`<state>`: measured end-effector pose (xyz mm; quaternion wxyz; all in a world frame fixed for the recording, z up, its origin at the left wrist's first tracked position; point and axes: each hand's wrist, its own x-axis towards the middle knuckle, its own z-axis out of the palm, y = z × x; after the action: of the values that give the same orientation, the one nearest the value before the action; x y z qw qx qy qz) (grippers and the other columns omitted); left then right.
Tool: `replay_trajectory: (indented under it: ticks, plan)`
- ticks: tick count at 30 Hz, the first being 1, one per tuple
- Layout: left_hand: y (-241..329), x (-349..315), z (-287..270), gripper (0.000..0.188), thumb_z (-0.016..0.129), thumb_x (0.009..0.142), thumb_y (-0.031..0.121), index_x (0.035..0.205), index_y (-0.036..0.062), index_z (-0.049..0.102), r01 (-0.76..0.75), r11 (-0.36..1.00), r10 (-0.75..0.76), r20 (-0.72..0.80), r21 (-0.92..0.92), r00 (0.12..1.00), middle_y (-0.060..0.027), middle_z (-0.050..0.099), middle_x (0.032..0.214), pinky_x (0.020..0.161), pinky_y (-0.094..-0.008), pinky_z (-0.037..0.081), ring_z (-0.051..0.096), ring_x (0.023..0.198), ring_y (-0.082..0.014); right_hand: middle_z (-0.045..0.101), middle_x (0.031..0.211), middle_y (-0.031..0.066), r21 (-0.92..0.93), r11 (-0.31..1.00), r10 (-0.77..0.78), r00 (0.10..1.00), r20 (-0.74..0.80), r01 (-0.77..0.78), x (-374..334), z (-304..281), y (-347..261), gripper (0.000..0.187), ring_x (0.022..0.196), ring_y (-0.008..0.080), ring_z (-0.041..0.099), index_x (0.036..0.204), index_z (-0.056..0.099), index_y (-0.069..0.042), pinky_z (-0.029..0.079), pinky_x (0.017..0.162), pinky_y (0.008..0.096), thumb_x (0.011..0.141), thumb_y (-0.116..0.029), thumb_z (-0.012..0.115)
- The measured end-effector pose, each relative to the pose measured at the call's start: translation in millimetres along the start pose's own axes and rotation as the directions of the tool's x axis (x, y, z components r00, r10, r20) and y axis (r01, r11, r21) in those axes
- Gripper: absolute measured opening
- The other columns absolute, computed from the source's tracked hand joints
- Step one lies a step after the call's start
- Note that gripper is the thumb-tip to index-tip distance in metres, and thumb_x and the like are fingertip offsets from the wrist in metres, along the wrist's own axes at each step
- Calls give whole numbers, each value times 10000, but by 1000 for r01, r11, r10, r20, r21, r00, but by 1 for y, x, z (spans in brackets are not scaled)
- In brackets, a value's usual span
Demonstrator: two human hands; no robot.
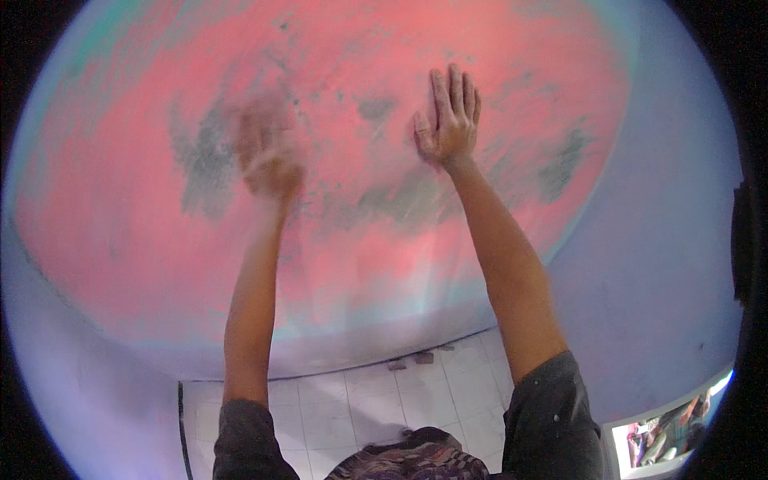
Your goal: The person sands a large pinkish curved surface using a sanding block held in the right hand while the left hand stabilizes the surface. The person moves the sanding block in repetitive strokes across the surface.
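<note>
In front of me rises a wall (120, 200) with a large pink area, streaked and worn through to grey in places. My right hand (451, 128) lies flat against the pink surface, its fingers stretched upward and dusted pale. Farther left, my left hand (270, 152) is at the wall beside a dark grey patch (206, 160). Motion smears its fingers, so anything under or in it cannot be made out. Between the hands and below them is another grey patch (404, 196). Both forearms reach up from dark short sleeves.
A white tiled floor (320, 412) meets the wall's foot below. Small grey-brown pieces (424, 358) lie on it against the wall. Bluish-lilac wall (664, 208) continues to the right. A white-framed opening or mirror (664, 436), with jumbled things showing in it, sits at the lower right.
</note>
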<state>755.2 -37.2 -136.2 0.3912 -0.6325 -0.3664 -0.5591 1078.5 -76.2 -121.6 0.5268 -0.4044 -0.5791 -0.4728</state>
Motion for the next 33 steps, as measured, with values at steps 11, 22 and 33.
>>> replay_trajectory:
  ticks: [11,22,33]
  plan:
    - [70,-33,18,626,462,994,222,1606,176,337,-436,895,445,220,-91,868,-112,205,1699,1271,-493,57,141,1576,-309,343,1633,170,57,972,-235,951,203,228,11,-27,29,735,1477,420,338,1563,425,-196,210,1211,568,905,-488,574]
    - [121,-14,26,594,456,1024,271,1594,137,360,221,969,-233,-110,-106,966,-158,277,1667,1268,-481,68,194,1551,-379,361,1614,196,-16,997,-76,997,25,77,-1,-37,73,721,1471,438,332,1546,449,-189,216,1206,578,908,-494,590]
    - [121,31,37,576,450,1034,283,1578,105,386,551,820,-571,-277,-155,772,-192,249,1669,1259,-532,93,168,1552,-405,429,1587,149,3,983,-181,982,45,181,-21,-58,132,661,1448,402,383,1536,464,-133,270,1196,534,947,-427,533]
